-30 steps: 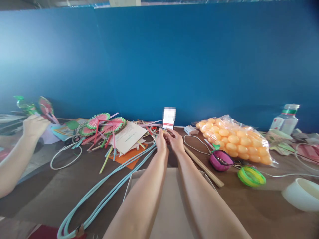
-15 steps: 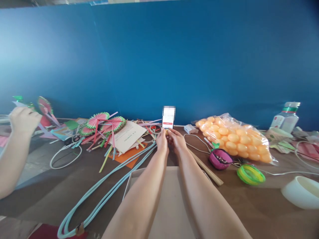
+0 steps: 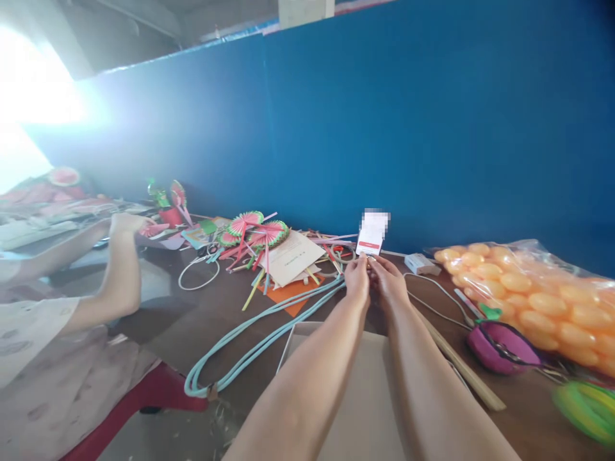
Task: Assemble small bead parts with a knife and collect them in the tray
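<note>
My left hand [image 3: 357, 280] and my right hand [image 3: 390, 282] are side by side in front of me, fingers closed together at the tips. Between them is something tiny, too small to make out. Just beyond my fingertips a phone [image 3: 369, 242] with a lit screen leans near the blue wall. Beneath my forearms lies a shallow pale box [image 3: 360, 410]. Long light-blue tubes [image 3: 269, 314], bent into a loop, lie to the left of my left hand. A wooden stick [image 3: 464, 365] rests to the right of my right forearm.
Watermelon-patterned paper fans [image 3: 266, 234] and a printed paper [image 3: 294, 258] lie on the left. To the right are a bag of orange egg-shaped balls [image 3: 519, 282], a purple pouch [image 3: 502, 349], green-yellow rings [image 3: 589, 410] and a small white box [image 3: 421, 264]. A co-worker's arm [image 3: 122, 269] is far left.
The view has swung left, so things sit further right and more of the co-worker shows. My hands stay together before the phone. The co-worker's hand has lowered.
</note>
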### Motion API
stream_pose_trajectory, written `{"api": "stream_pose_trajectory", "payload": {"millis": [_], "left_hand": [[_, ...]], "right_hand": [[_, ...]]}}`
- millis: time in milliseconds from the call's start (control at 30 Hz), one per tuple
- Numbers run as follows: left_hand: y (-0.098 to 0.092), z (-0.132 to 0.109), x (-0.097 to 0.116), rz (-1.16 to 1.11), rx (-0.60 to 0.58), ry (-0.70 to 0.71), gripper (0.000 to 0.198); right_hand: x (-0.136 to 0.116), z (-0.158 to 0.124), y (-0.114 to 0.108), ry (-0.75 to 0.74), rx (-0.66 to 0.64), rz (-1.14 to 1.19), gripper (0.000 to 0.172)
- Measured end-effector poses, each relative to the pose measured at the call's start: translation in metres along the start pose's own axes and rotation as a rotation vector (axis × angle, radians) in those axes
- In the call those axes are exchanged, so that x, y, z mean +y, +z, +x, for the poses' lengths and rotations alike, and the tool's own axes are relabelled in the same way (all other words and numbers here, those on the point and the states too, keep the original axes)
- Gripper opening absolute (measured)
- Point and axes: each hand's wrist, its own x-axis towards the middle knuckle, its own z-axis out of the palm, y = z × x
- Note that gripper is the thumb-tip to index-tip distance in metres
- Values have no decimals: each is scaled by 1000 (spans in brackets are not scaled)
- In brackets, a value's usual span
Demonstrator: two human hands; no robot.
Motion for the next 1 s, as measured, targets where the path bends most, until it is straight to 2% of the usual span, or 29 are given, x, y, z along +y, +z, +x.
{"api": "stream_pose_trajectory", "payload": {"millis": [367, 700, 1000], "left_hand": [[-3, 5, -5, 3, 34, -12, 38], [-2, 2, -1, 28, 38, -13, 38], [-2, 0, 0, 33, 87, -37, 42]], "right_hand": [[0, -1, -1, -35, -8, -57, 50], [-1, -3, 0, -27, -26, -24, 51], [3, 1, -3, -34, -47, -94, 49]]}}
